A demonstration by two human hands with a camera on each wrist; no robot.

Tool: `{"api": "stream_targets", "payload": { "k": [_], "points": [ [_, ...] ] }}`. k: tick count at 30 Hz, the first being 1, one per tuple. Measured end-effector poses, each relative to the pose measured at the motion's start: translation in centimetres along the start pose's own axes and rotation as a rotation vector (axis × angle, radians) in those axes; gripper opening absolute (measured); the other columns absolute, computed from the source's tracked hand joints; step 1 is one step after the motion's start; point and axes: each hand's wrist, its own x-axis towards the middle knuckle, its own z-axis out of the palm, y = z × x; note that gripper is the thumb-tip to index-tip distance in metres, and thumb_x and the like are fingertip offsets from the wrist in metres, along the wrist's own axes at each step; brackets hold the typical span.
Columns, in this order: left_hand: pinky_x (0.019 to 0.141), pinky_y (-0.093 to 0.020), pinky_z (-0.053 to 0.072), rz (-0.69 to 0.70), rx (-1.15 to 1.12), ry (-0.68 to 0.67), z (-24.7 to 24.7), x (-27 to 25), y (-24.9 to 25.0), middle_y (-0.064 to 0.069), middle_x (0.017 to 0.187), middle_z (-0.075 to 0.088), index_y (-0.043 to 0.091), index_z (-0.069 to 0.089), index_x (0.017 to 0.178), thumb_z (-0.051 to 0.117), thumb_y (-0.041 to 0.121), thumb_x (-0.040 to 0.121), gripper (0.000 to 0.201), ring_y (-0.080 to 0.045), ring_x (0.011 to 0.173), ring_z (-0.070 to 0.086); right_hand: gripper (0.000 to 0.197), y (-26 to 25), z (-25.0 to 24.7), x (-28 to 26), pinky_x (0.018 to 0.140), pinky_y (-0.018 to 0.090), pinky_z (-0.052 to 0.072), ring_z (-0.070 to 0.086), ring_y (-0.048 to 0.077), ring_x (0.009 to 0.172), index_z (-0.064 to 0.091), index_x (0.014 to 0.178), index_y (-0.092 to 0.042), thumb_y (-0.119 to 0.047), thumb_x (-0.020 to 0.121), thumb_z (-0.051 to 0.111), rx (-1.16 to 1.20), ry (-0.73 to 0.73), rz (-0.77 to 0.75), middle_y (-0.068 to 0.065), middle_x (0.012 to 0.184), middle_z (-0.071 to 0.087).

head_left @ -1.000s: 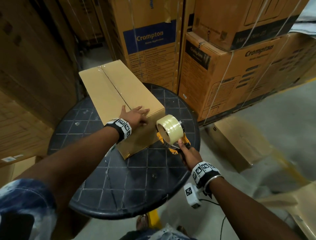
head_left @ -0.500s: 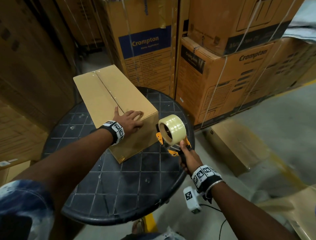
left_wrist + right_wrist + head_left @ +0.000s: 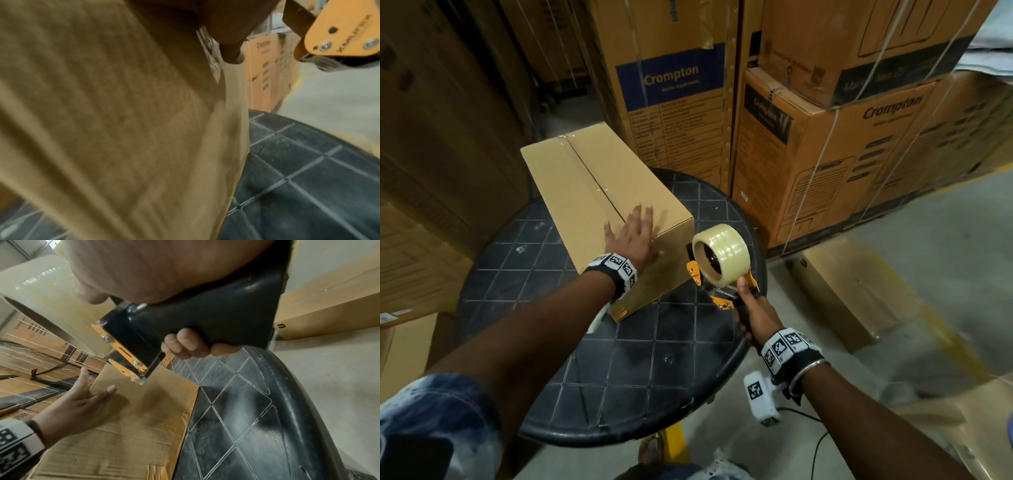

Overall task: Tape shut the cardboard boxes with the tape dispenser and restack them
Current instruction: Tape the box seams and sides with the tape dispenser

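A plain brown cardboard box (image 3: 585, 185) lies on the round black table (image 3: 640, 370), its top seam covered with clear tape. My left hand (image 3: 633, 233) rests flat on the box's near end, fingers spread and straight; the right wrist view shows the same hand (image 3: 86, 395) against the box (image 3: 127, 426). My right hand (image 3: 755, 315) grips the black handle of the orange tape dispenser (image 3: 722, 270), held upright just right of the box's near corner. Its roll of clear tape (image 3: 726, 253) faces me. Fingers (image 3: 187, 344) wrap the dispenser's handle (image 3: 205, 318).
Tall printed Crompton cartons (image 3: 825, 144) stand stacked behind and right of the table, with more cartons at the left (image 3: 431, 137). A flat brown box (image 3: 856, 287) lies on the grey floor to the right. Another box edge (image 3: 969, 418) shows at the lower right.
My left hand has slid farther onto the box top and flattened its fingers. The tape dispenser stays beside the box's near corner in my right hand; my head view has shifted slightly.
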Motion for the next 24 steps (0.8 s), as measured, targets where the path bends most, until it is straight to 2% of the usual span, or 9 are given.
{"api": "stream_targets", "payload": {
  "k": [3, 5, 8, 13, 16, 20, 22, 24],
  "points": [
    [0.117, -0.059, 0.001, -0.186, -0.068, 0.031, 0.5, -0.2, 0.9, -0.016, 0.164, -0.005, 0.004, -0.008, 0.154, 0.047, 0.063, 0.092, 0.102, -0.030, 0.152, 0.004, 0.098, -0.1, -0.1, 0.0, 0.049, 0.026, 0.038, 0.045, 0.013, 0.045, 0.056, 0.065, -0.019, -0.113, 0.043, 0.039, 0.008, -0.003, -0.003, -0.002, 0.054, 0.050],
    [0.119, -0.057, 0.002, -0.241, -0.055, 0.015, 0.7, -0.2, 1.3, -0.017, 0.164, 0.002, 0.001, 0.003, 0.154, 0.041, 0.065, 0.093, 0.096, -0.029, 0.152, 0.006, 0.097, -0.1, -0.1, 0.0, 0.050, 0.027, 0.038, 0.045, 0.014, 0.046, 0.057, 0.064, -0.020, -0.113, 0.043, 0.039, 0.014, 0.002, 0.003, -0.001, 0.055, 0.050],
    [0.120, -0.054, 0.005, -0.228, -0.039, -0.002, 0.8, -0.1, 1.1, -0.013, 0.164, 0.007, 0.003, 0.009, 0.155, 0.036, 0.066, 0.094, 0.092, -0.027, 0.152, 0.007, 0.098, -0.1, -0.1, -0.1, 0.049, 0.026, 0.037, 0.045, 0.014, 0.046, 0.057, 0.063, -0.020, -0.113, 0.043, 0.038, 0.020, 0.008, 0.024, -0.001, 0.055, 0.050],
    [0.120, -0.053, 0.006, -0.168, -0.054, 0.003, 0.9, -0.6, 0.7, -0.012, 0.165, 0.002, 0.010, 0.003, 0.156, 0.032, 0.062, 0.097, 0.084, -0.027, 0.152, 0.004, 0.098, -1.0, 0.2, 0.0, 0.049, 0.028, 0.036, 0.046, 0.017, 0.048, 0.060, 0.070, -0.017, -0.111, 0.048, 0.043, 0.060, 0.004, -0.001, 0.003, 0.059, 0.052],
    [0.121, -0.050, 0.009, -0.126, -0.024, -0.031, 0.7, -0.9, 0.3, -0.009, 0.165, 0.000, 0.009, 0.002, 0.156, 0.035, 0.050, 0.102, 0.076, -0.024, 0.152, 0.003, 0.090, -2.3, 0.5, 0.0, 0.049, 0.028, 0.036, 0.046, 0.017, 0.049, 0.061, 0.072, -0.017, -0.104, 0.059, 0.046, 0.089, -0.022, -0.032, 0.003, 0.060, 0.051],
    [0.122, -0.050, 0.009, -0.085, -0.024, -0.072, 0.5, -1.3, -0.1, -0.005, 0.166, -0.002, 0.014, 0.000, 0.157, 0.036, 0.019, 0.103, 0.065, -0.021, 0.152, 0.001, 0.088, -4.6, 1.1, -0.3, 0.049, 0.027, 0.037, 0.045, 0.016, 0.046, 0.060, 0.069, -0.016, -0.101, 0.072, 0.036, 0.055, -0.068, -0.088, 0.003, 0.057, 0.050],
    [0.122, -0.051, 0.007, -0.068, -0.036, -0.070, 0.6, -1.8, -0.5, -0.002, 0.166, -0.003, 0.018, -0.001, 0.157, 0.036, 0.016, 0.102, 0.067, -0.019, 0.152, 0.000, 0.087, -5.9, 1.5, -0.6, 0.048, 0.026, 0.038, 0.044, 0.015, 0.045, 0.059, 0.069, -0.014, -0.096, 0.073, 0.031, 0.040, -0.086, -0.107, 0.002, 0.055, 0.049],
    [0.121, -0.054, 0.005, -0.026, -0.054, -0.070, 0.8, -2.4, -1.1, 0.005, 0.165, -0.004, 0.025, -0.004, 0.157, 0.040, 0.022, 0.101, 0.071, -0.018, 0.152, -0.001, 0.091, -6.8, 2.1, -0.9, 0.047, 0.026, 0.037, 0.043, 0.015, 0.044, 0.060, 0.068, -0.014, -0.101, 0.068, 0.031, 0.035, -0.100, -0.114, 0.002, 0.054, 0.048]
  ]
}}
